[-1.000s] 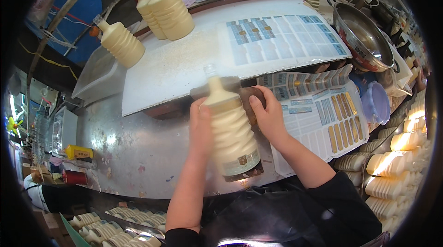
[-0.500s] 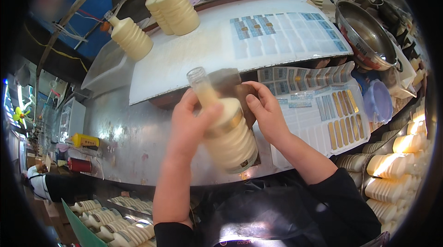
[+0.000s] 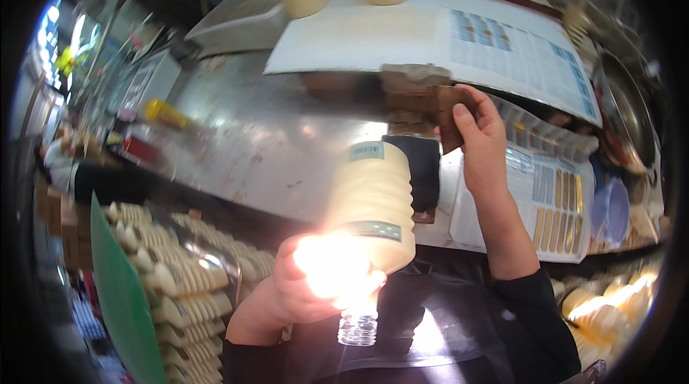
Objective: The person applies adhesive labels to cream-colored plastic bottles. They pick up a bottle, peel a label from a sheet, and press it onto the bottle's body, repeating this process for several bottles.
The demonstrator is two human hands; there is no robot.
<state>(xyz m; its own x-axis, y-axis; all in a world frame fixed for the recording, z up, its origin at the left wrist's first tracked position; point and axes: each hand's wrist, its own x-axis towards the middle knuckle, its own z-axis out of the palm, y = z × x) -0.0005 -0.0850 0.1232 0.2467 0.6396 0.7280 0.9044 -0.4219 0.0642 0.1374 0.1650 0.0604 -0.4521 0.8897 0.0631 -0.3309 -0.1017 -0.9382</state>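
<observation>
My left hand (image 3: 291,287) grips a ridged cream-coloured bottle (image 3: 380,190) around its shoulder. The bottle's clear threaded neck points toward my body and its base points away. Strong sun glare washes out part of the grip. Small labels show on the bottle's side and near its base. In my right hand (image 3: 488,140) a thin brown piece (image 3: 451,122), whose material I cannot make out, is pinched between thumb and fingers. A worn brown block (image 3: 413,82) and a dark flat piece (image 3: 420,169) are just left of that hand.
Label sheets (image 3: 517,54) lie on the white board (image 3: 344,39), and a tray of gold and blue strips (image 3: 549,219) is on the right. A metal pan (image 3: 621,104) and purple basin (image 3: 613,208) stand beyond. Bottles (image 3: 186,276) fill a green-sided container (image 3: 122,298) at lower left.
The bottle has swung from neck-away to neck toward me, lower down in my left hand. My right hand has separated from it, holding the brown piece. The view has turned left.
</observation>
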